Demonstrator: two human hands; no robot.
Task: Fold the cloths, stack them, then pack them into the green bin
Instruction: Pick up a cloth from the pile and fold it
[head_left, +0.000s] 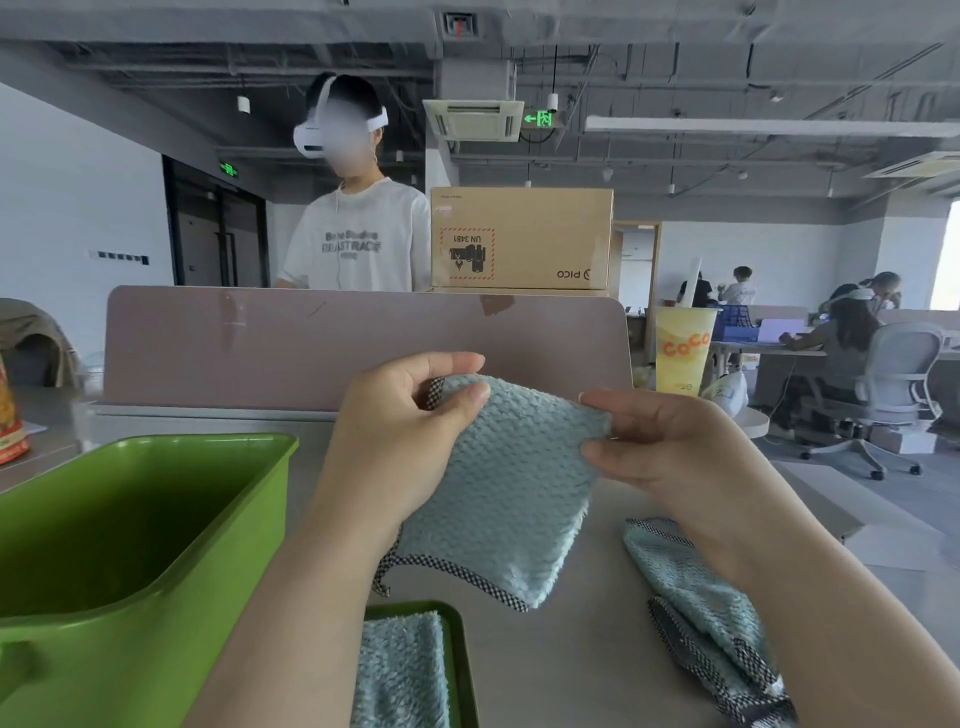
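Observation:
A light-blue fluffy cloth (506, 499) with checkered trim hangs in the air above the desk, held up by both hands. My left hand (400, 441) pinches its upper left corner. My right hand (670, 447) pinches its upper right corner. A second blue cloth (696, 603) lies crumpled on the desk below my right forearm. A third blue cloth (402, 670) lies folded on a flat green tray or lid (460, 660) at the bottom edge. The deep green bin (156, 519) stands at the left; nothing shows in the part of its inside that I see.
A mauve desk divider (260, 343) runs across behind the desk, with a person in a headset standing beyond it. A cardboard box (519, 239) and a yellow cup (680, 348) sit at the back right. An orange packet (10, 415) is at the far left.

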